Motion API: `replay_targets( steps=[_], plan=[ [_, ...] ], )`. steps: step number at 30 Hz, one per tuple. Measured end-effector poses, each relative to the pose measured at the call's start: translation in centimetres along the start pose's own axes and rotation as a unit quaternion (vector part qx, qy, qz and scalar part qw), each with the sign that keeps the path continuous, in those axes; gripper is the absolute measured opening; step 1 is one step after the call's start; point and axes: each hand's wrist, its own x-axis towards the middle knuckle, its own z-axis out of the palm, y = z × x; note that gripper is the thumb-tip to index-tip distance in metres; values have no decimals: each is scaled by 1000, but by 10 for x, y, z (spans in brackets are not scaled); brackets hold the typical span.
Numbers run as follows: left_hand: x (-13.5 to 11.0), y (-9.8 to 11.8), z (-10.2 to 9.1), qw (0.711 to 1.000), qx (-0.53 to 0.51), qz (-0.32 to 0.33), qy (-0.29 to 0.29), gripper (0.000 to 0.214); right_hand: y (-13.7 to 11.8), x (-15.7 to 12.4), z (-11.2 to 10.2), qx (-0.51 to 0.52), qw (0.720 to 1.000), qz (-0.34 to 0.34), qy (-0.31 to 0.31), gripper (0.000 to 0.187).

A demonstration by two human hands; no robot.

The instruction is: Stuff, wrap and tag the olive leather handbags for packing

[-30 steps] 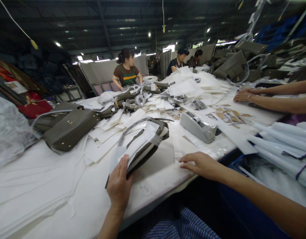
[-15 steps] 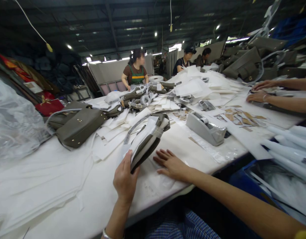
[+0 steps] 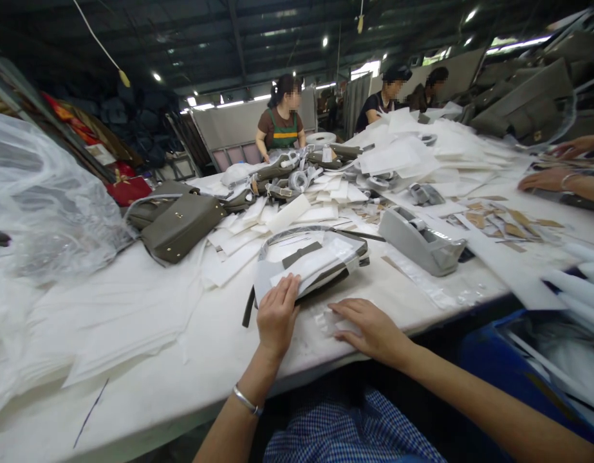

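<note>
An olive-grey handbag (image 3: 333,280) lies on its side on the white table in front of me, wrapped with white sheet and clear film. Its covered handle loops toward the back, and dark straps stick out at both ends. My left hand (image 3: 277,318) grips the near left edge, fingers on top of the white wrapping and thumb underneath. Just right of the bag, my right hand (image 3: 374,328) has its fingers and thumb curled around a crumpled piece of clear plastic (image 3: 328,321) on the tabletop.
A grey tape dispenser (image 3: 419,241) stands right of the bag. Another olive handbag (image 3: 181,228) sits left, beside bagged plastic (image 3: 50,199) and stacked white sheets (image 3: 118,321). Several bags and papers pile up behind. A co-worker's hands (image 3: 550,180) are at far right; a blue bin (image 3: 494,360) stands below.
The handbag has been lowered from a raised tilt to lie flatter on the table. My right hand, flat before, now curls around clear plastic. The view has shifted left.
</note>
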Motion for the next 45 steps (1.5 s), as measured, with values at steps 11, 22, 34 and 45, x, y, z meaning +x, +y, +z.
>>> replay_targets(
  steps=[11,22,34,45],
  plan=[
    [7,-3,0,1000,-4,-10,-10,71,-41,-29,-23,-80,991,-106,-21,31],
    [2,-6,3,1000,-16,-4,0,73,-23,-30,-25,23,994,83,-72,36],
    [17,-18,-8,999,-7,-13,35,71,-38,8,0,8,990,-59,-129,69],
    [-17,21,-44,991,-14,74,114,42,-39,0,14,17,977,-192,-88,56]
  ],
)
